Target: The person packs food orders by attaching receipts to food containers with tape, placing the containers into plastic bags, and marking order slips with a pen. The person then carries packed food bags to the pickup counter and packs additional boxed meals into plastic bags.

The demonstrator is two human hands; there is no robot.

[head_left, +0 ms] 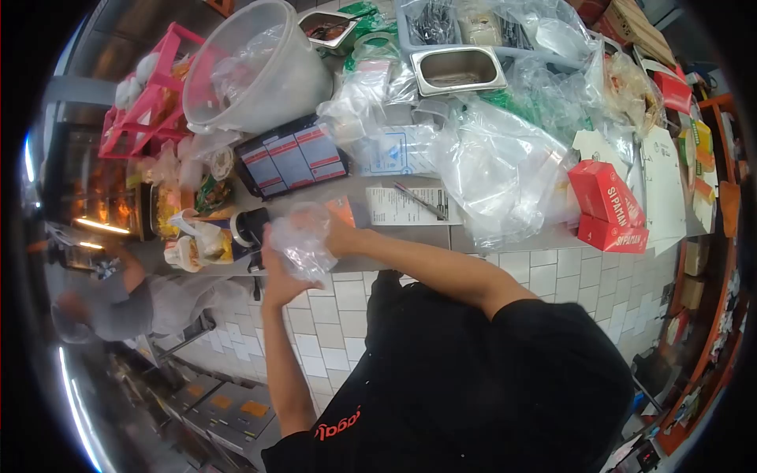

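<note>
A crumpled clear plastic bag (302, 240) is held between my two hands, above the counter's front edge. My left hand (281, 273) grips its left and lower side, fingers wrapped around it. My right hand (341, 237) is closed on its right side; its fingertips are partly hidden by the plastic. Just behind the bag, an orange card or packet (342, 210) lies on the counter. A tablet (292, 158) with a lit screen leans behind my hands. To the right rest a printed receipt (386, 206) and a pen (420, 202).
A large translucent bucket (260, 75) and a pink plastic basket (150, 102) stand at the back left. Clear bags (497, 165) pile up beside a metal tray (458, 71). Red boxes (609, 206) sit on the right. A co-worker (110, 303) is at the far left.
</note>
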